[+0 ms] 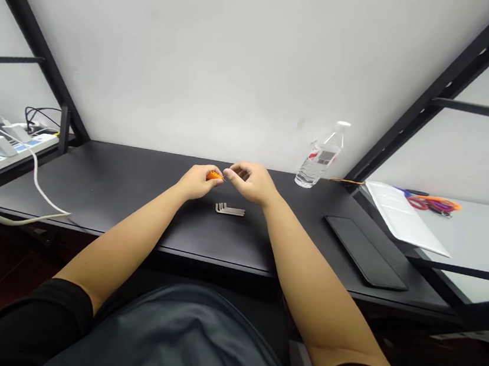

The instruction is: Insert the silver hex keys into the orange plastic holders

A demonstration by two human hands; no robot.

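My left hand [196, 182] is closed round a small orange hex key holder [213, 175], whose end shows between thumb and fingers. Close beside it, my right hand [251, 181] has thumb and fingertips bent together towards the holder. Whatever those fingertips pinch is too small to make out. Just below both hands, several silver L-shaped hex keys [230, 210] lie side by side on the black desk [136, 193], their short bent ends to the left.
A clear water bottle [320, 155] stands at the back right. A black tablet [363, 251] lies near the right edge, with a white packet [401, 217] beyond it. On the left are a power strip [16, 152] and a white cable [37, 181] trailing over the desk.
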